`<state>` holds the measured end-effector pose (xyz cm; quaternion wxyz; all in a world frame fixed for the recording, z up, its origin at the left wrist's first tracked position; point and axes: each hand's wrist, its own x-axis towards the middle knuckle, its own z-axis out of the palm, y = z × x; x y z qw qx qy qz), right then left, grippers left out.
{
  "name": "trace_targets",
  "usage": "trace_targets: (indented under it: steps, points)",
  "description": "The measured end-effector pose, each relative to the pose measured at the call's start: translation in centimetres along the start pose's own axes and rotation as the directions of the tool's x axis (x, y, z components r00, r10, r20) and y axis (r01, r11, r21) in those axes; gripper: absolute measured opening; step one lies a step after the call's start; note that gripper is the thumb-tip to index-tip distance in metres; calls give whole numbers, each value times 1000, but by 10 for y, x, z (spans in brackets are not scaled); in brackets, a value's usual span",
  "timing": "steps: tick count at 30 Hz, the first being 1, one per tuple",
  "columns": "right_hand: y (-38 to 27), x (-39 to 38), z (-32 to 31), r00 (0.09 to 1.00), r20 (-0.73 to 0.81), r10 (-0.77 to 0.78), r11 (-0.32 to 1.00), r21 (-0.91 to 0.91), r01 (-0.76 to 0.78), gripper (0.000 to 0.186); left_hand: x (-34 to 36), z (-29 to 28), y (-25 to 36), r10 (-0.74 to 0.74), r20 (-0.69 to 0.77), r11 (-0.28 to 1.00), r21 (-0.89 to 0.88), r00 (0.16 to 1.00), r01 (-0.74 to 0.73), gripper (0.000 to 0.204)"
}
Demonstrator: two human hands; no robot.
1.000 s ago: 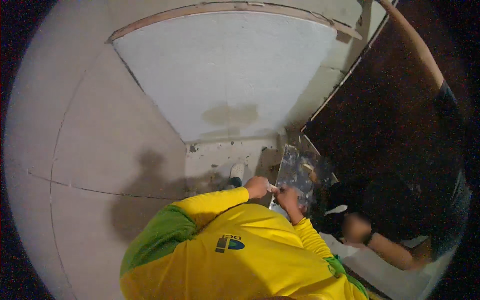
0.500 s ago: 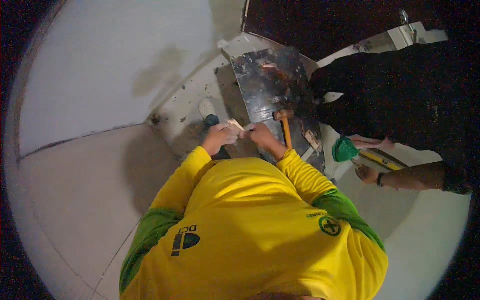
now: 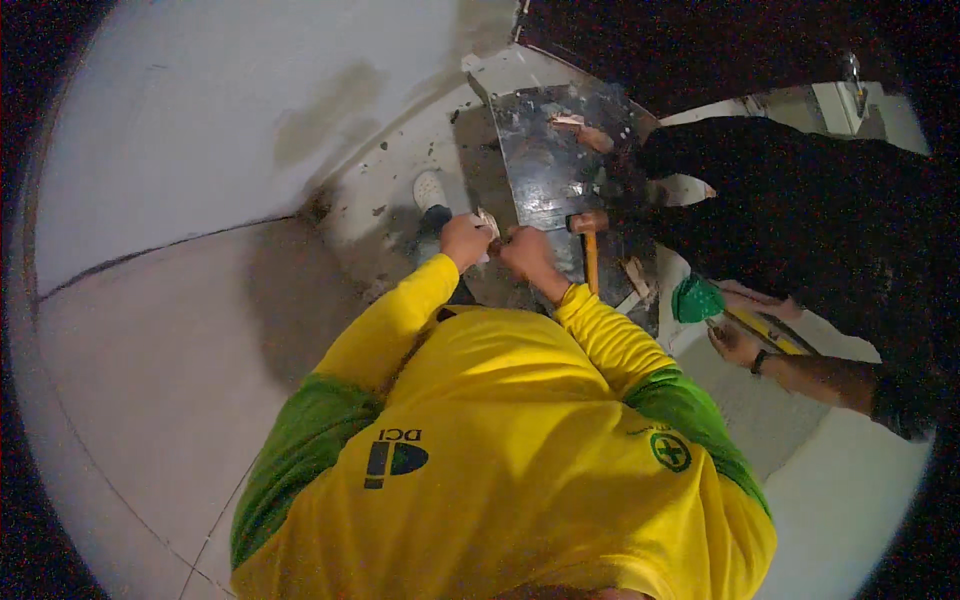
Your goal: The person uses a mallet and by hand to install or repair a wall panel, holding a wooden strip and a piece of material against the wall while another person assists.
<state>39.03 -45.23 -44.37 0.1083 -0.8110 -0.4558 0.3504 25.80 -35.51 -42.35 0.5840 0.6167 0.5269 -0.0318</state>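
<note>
My left hand (image 3: 466,242) is closed round a pale, splintered piece of wood (image 3: 488,223), whose end sticks up past the fingers. Close beside it, my right hand (image 3: 530,256) is pinched shut with its fingertips near the wood; what lies between them is too small to tell. To the right of that hand, a mallet (image 3: 590,262) with a blocky brown head and an orange-yellow handle rests on a dark, stained board (image 3: 545,165).
Wood scraps (image 3: 637,277) lie by the mallet. At right a co-worker in black reaches in with a hand (image 3: 737,345), beside a green cloth-like thing (image 3: 697,298) and a yellow spirit level (image 3: 768,330). A pale wall (image 3: 230,120) stands at left; crumbs litter the floor.
The view has shifted slightly. My hands have drawn closer together and turned, and less of the wood piece shows between them. The mallet stays on the board.
</note>
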Motion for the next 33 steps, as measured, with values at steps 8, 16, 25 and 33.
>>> trace_targets:
  steps: [8, 16, 25, 33]
  points:
    - [15, 4, -69, 905, 371, -207, 634, 756, -165, 38, -1, -27, -7, 183, 275, 670, -737, 944, 85, 27]
    - [-3, 0, -81, 955, 247, -162, 986, 9, 165, 57, 2, -14, -13, 463, 184, 880, -212, 867, -425, 21]
    - [73, 61, 38, 970, -28, -243, 883, 407, 233, 33, 79, 64, -107, 718, -211, 687, 373, 664, -624, 30]
    - [99, 250, 93, 744, 105, -660, 724, 352, 593, 41, 69, -46, -65, 603, -20, 736, -371, 797, -566, 28]
